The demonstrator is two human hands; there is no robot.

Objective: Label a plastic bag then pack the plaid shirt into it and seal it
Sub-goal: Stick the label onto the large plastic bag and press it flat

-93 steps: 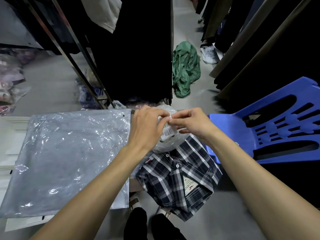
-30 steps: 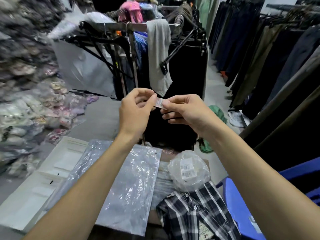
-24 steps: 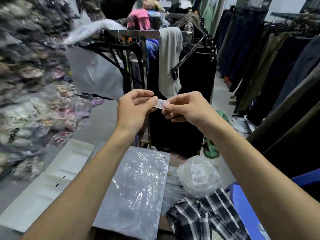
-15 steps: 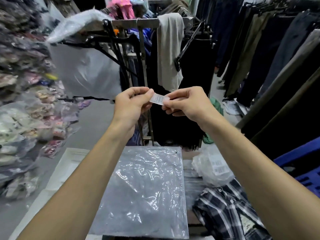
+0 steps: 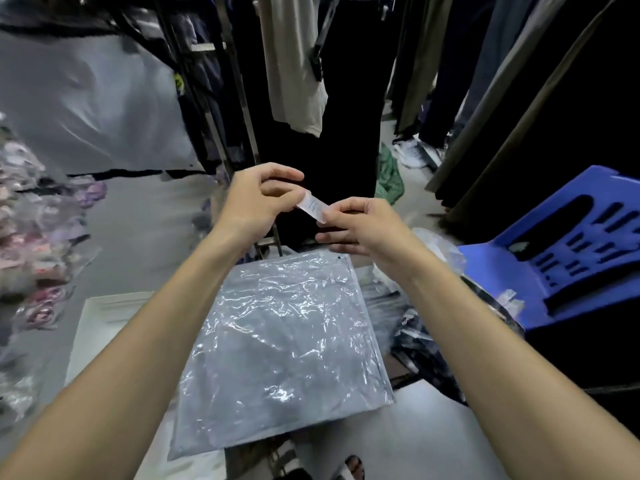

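Observation:
A small white label point(image 5: 312, 206) is pinched between the fingertips of my left hand point(image 5: 258, 202) and my right hand point(image 5: 360, 225), held in the air above the far edge of the plastic bag. The clear plastic bag point(image 5: 284, 344) lies flat and empty below my forearms. The plaid shirt point(image 5: 419, 341) lies blurred to the right of the bag, mostly hidden by my right forearm. A crumpled clear bag of labels point(image 5: 440, 247) sits beyond the shirt.
A blue plastic chair point(image 5: 561, 251) stands at the right. Clothes racks with hanging dark garments point(image 5: 346, 109) fill the back. A white flat board point(image 5: 100, 327) lies left of the bag. Packed garments in bags point(image 5: 31, 220) pile up at the left. A green cloth point(image 5: 389, 178) lies on the floor.
The view has tilted down toward the bag. My hands have come lower with the label, which now slants between my fingertips.

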